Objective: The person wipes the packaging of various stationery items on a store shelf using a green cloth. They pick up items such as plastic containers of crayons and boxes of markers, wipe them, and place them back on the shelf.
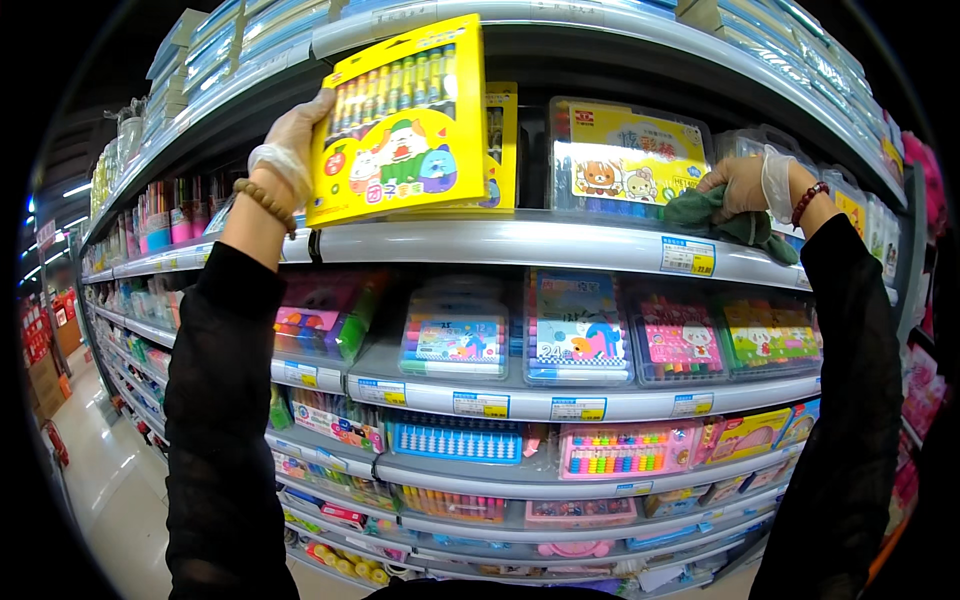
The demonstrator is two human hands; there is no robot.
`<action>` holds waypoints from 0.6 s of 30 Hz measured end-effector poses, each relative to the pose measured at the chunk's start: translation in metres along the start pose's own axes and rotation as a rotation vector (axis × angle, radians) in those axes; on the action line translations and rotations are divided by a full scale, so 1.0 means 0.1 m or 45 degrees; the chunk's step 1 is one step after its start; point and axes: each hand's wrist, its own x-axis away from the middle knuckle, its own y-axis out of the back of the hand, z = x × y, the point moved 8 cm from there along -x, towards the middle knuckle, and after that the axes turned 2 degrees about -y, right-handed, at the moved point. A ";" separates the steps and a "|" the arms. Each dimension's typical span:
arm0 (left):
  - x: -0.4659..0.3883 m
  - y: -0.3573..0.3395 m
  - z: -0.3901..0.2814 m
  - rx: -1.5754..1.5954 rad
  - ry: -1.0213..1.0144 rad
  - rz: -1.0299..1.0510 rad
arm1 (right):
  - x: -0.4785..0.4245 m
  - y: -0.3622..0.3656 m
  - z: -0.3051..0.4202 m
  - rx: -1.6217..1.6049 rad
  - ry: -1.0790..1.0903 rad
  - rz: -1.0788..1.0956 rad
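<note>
My left hand (292, 142), in a thin clear glove, grips the left edge of a yellow cardboard box of crayons (397, 127), tilted in front of the upper shelf. Cartoon animals and a window onto the crayons mark its front. Partly behind it stands a second yellow box (502, 142). My right hand (739, 187), gloved too, holds a dark green cloth (697, 210) at the shelf's front edge. The cloth overlaps the lower right corner of a clear plastic case with a yellow label (634, 150). My right fingertips are partly hidden in its folds.
Price tags line the upper shelf's lip (487, 244). Below are marker cases (454, 341), a blue abacus (457, 441) and a pink bead counter (630, 452). Wrapped stacks (262, 34) fill the top shelf. A tiled aisle floor (112, 480) runs along the left.
</note>
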 end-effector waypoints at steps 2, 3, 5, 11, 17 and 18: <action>0.04 -0.21 0.06 -0.025 0.062 0.078 | 0.01 0.00 0.03 0.018 -0.006 -0.009; 0.07 -0.29 0.11 -0.053 0.119 0.126 | 0.05 0.01 0.07 0.021 -0.016 -0.009; 0.15 -0.40 0.22 -0.100 0.207 0.111 | 0.07 0.01 0.08 0.017 -0.022 -0.019; 0.03 -0.65 0.42 -0.292 0.443 0.085 | -0.01 -0.04 -0.02 -0.043 0.045 -0.031; -0.46 -0.52 0.34 -0.291 0.187 -0.209 | 0.07 0.00 0.04 0.022 -0.005 -0.109; -0.47 -0.51 0.35 -0.304 0.145 -0.236 | 0.04 0.00 0.01 0.022 -0.006 -0.111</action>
